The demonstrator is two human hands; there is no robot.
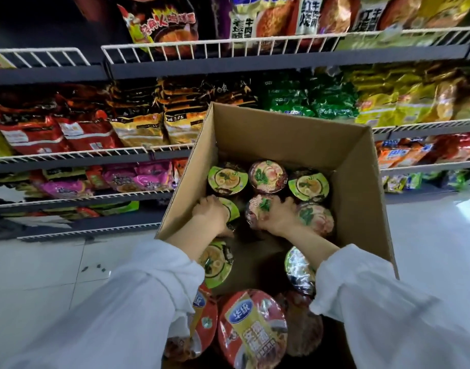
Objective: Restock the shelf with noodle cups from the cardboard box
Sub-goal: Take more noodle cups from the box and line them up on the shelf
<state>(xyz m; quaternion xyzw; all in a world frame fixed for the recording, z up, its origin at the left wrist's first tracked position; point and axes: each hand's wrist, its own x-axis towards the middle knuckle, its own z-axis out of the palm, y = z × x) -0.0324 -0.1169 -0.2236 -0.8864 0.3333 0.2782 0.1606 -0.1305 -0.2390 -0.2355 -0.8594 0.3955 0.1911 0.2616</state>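
Both hands inside open box (289, 134), which sits on floor (42, 267) in front of shelf (69, 158). L hand (211, 213) over green cup (232, 209), fingers curled down on its lid and rim. R hand (280, 215) on pink cup (260, 209), fingers curled over its top. 3 cups upright in back row: green (227, 178), pink (267, 173), green (308, 185). Another pink-lid cup (316, 218) just R of R hand. Red cups (252, 326) at near end, tilted. Shelf tiers hold noodle packs (138, 123)

Lidded noodle cups (268, 176) inside open cardboard box (287, 134)
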